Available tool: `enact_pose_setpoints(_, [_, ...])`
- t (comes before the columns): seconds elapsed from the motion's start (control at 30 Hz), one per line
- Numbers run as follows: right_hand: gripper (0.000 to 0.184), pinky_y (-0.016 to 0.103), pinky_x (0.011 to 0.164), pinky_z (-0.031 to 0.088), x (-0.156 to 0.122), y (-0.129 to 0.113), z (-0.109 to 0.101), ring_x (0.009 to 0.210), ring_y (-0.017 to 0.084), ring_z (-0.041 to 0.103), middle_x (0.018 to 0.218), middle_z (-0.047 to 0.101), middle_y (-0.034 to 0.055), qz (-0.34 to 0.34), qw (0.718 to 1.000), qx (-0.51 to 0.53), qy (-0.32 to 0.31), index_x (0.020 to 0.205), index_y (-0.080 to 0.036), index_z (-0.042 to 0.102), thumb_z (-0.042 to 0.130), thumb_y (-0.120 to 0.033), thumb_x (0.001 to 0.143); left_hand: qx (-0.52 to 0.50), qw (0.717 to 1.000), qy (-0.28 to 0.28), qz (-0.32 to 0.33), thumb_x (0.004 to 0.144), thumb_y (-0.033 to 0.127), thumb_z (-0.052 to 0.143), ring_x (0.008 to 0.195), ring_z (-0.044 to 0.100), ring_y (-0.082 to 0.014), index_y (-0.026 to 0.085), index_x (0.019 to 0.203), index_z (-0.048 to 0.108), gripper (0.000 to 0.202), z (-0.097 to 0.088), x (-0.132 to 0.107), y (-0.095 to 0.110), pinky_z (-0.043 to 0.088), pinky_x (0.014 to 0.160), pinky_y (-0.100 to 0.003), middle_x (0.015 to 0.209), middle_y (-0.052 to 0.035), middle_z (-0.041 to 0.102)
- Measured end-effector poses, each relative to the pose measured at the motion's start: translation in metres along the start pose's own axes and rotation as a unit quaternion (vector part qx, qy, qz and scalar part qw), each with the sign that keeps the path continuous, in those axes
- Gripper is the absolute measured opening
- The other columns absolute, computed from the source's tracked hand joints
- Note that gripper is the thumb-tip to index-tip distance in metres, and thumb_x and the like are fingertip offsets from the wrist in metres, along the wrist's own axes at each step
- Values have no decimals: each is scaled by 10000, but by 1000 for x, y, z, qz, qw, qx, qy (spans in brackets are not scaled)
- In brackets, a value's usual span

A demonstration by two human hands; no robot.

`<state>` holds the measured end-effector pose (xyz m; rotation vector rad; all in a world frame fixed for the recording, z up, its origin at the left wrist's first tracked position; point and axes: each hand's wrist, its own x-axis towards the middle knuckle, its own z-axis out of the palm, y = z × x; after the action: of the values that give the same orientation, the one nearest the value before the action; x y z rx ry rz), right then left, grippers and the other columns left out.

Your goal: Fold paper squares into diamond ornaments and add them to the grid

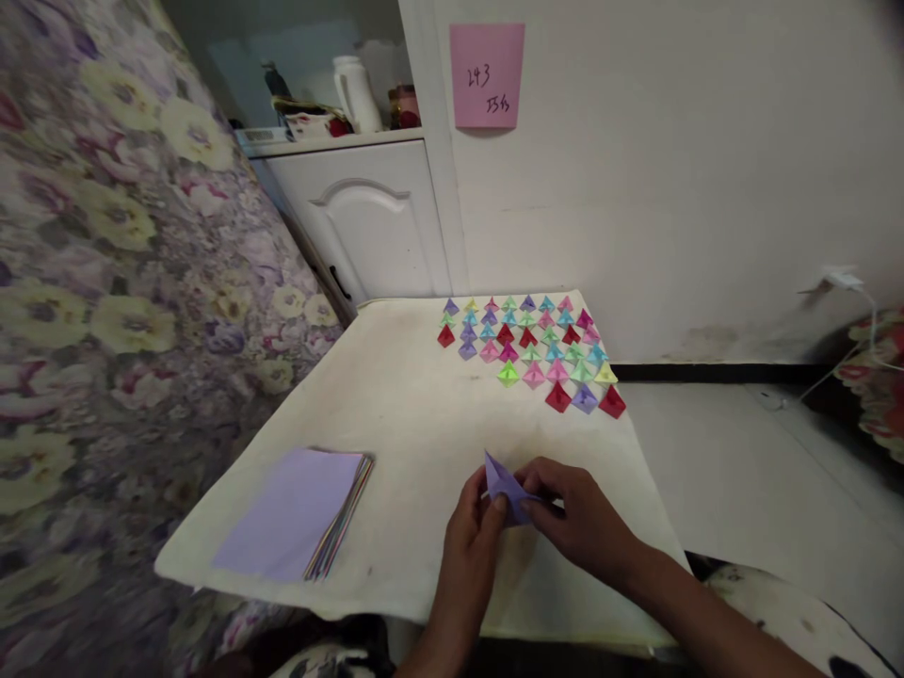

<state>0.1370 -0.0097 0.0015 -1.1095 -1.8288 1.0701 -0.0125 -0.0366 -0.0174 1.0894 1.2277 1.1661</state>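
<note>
Between my two hands is a partly folded sheet of purple origami paper (503, 485), held just above the near part of the table, one point of it facing up. My left hand (472, 527) grips its left side, thumb pressed on the front. On the right edge, my right hand (565, 504) pinches the paper between thumb and fingers. At the far right of the table stand several rows of small folded paper pieces (529, 337) in red, pink, purple, blue, green and yellow. A stack of square paper (293, 513), purple on top, lies to the left.
A cream cloth covers the table (395, 395). Behind it are a white cabinet (367, 226) and a wall bearing a pink note (487, 75). A floral curtain (141, 330) hangs along the left. On the cabinet shelf stands a white jug (359, 94).
</note>
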Motion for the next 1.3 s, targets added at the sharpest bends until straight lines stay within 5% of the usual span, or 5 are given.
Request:
enact_pose_setpoints(0.43, [42,225,568,367,3,6,-3,603,112,473,646,545,-28,57,998,-1,8,723,-173,575,584,-134,711,-48,996,-51,-55,835,383,510,809,588,-195,142,1002,644,322,1,0,2,448,702,-270,897,-74,682])
enact_pose_setpoints(0.67, [276,217,559,370,6,10,-6,591,104,470,658,524,-43,108,992,66,20,935,-184,603,629,-134,665,-144,982,-77,-99,841,347,518,832,614,-193,178,1073,630,308,3,0,-2,470,750,-306,944,-77,689])
enact_pose_setpoints(0.9, [41,216,533,346,7,7,-13,567,104,449,593,532,-30,119,992,42,8,701,-152,615,630,-185,682,-127,983,-94,-96,825,329,544,837,590,-177,161,990,666,265,2,1,-2,447,786,-294,877,-60,682])
enact_pose_setpoints(1.13, [28,206,507,344,7,6,-15,553,100,451,578,534,-31,124,992,17,-31,665,-151,598,620,-168,664,-61,997,-32,-41,758,314,621,634,537,-132,144,708,630,178,-4,7,2,449,647,-251,636,4,604])
enact_pose_setpoints(1.3, [20,206,501,351,6,4,-17,546,100,459,580,547,-27,120,992,6,-26,660,-156,608,623,-168,665,-53,998,18,-38,752,307,623,645,547,-132,159,722,617,151,-9,7,9,455,664,-249,646,15,591])
